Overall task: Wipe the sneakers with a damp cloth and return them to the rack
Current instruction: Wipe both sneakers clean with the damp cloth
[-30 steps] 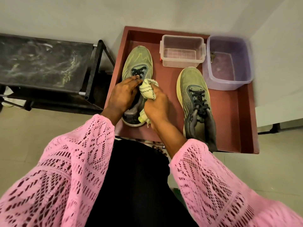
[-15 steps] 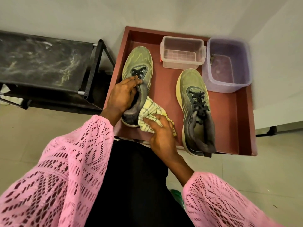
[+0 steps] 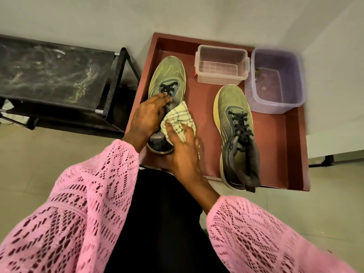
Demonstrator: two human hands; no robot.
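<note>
Pink lace sleeves (image 3: pixel 82 209) nearest, right hand (image 3: pixel 184 152) pressing the cloth (image 3: pixel 180 120) against the left sneaker (image 3: pixel 167 83), left hand (image 3: pixel 146 118) gripping that sneaker, second sneaker (image 3: pixel 234 123) alongside on the red table (image 3: pixel 279 146), clear box (image 3: pixel 221 65), purple tub (image 3: pixel 275 79), black rack (image 3: pixel 51 73) to the left.

Olive-green left sneaker (image 3: pixel 167 75) with black laces and yellowish scuffs; matching right sneaker (image 3: pixel 234 123) with pale yellow sole and dark grey collar. Cream cloth (image 3: pixel 180 117) crossed by dark wavy lines. Maroon tray (image 3: pixel 283 146), clear box (image 3: pixel 221 65), translucent purple tub (image 3: pixel 275 79). Pink openwork sleeves (image 3: pixel 78 203). Black rack (image 3: pixel 49 71) streaked whitish
</note>
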